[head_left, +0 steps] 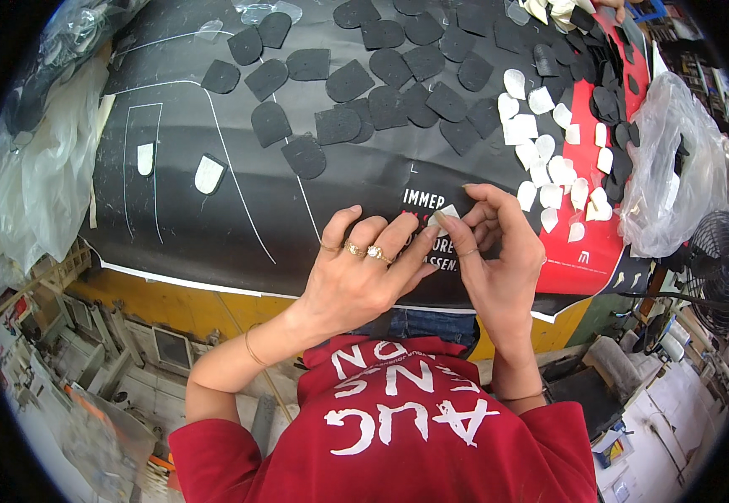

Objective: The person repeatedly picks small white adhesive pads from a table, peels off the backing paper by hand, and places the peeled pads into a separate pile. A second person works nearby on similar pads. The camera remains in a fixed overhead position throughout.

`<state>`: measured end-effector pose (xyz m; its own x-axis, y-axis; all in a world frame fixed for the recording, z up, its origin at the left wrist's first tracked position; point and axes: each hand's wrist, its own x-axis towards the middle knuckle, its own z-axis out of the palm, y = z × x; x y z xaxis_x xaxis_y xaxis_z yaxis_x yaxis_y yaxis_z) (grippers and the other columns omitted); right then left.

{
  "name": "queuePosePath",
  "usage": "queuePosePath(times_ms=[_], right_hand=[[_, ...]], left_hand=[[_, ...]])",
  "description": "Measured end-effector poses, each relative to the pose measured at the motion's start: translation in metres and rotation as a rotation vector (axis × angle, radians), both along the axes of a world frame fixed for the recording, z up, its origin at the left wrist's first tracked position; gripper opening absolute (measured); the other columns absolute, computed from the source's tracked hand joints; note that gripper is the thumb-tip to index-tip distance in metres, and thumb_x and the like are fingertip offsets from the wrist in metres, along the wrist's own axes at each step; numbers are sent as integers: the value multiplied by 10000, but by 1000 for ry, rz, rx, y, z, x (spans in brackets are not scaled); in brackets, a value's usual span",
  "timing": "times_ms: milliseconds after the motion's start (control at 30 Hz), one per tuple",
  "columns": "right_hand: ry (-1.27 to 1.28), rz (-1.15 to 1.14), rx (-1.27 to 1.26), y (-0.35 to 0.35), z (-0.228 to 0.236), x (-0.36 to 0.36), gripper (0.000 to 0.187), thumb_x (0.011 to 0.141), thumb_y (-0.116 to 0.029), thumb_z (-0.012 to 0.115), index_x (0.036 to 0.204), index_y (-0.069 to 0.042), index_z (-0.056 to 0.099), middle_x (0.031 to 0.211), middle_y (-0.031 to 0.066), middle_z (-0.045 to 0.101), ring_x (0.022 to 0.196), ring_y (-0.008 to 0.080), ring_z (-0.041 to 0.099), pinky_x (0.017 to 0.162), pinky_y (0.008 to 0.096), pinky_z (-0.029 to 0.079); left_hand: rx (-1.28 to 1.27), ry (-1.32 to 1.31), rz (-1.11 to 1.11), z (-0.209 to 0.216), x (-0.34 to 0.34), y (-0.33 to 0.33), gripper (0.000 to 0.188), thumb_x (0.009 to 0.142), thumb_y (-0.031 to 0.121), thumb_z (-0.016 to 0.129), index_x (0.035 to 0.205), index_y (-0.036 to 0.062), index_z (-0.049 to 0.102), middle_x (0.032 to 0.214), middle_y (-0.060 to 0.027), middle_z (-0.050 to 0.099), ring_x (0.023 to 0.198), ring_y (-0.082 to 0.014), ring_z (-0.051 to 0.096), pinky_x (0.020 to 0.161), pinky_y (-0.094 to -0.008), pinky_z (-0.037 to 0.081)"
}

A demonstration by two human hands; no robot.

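Note:
My left hand (363,267), with rings on two fingers, and my right hand (505,261) meet over the black sheet near its front edge. Between their fingertips is a small white piece (443,223), pinched by both hands; its outline is partly covered by the fingers. Right of my hands lie many loose white round-ended pieces (562,170). Black round-ended pieces (349,80) are scattered across the sheet beyond my hands. Off to the left, a white piece (208,174) sits on top of a black one, and another white piece (145,158) lies alone.
The black and red printed sheet (188,226) covers the table. Clear plastic bags (673,159) lie at the right and left ends. A black fan (717,260) stands at the right. Part of another person's hand (613,7) shows at the far right edge.

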<state>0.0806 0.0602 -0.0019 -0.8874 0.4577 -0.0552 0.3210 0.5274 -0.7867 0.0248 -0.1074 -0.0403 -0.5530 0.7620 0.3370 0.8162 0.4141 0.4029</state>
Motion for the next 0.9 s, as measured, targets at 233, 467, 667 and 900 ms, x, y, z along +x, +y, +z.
queuePosePath(times_ms=[233,467,667,900], right_hand=[[111,-29,211,0,-8,-1,209,853,-30,770,1026,1,656,760,11,521,574,49,410,514,226,345],[120,-82,93,11,-9,0,97,865,-2,742,936,19,680,766,20,572,557,37,403,498,222,320],[114,12,108,11,3,13,80,878,-58,731,931,-19,684,816,69,619,557,139,489,524,281,418],[230,49,111,3,3,9,96,862,-42,746,929,-8,687,830,69,638,567,115,481,531,268,403]], left_hand=[[-11,-2,4,0,-1,0,391,784,319,781,1128,146,716,1155,-1,583,970,-173,543,1019,-428,376],[33,107,18,-7,0,-21,346,716,275,839,1037,196,736,1125,2,625,962,-186,561,1040,-431,330],[-99,224,336,-7,-12,-92,357,759,310,812,1082,180,733,1172,-31,633,1063,-212,550,1095,-455,249],[-176,322,702,7,-49,-115,345,867,281,738,1176,128,709,1230,-65,616,1132,-242,553,1091,-468,258]])
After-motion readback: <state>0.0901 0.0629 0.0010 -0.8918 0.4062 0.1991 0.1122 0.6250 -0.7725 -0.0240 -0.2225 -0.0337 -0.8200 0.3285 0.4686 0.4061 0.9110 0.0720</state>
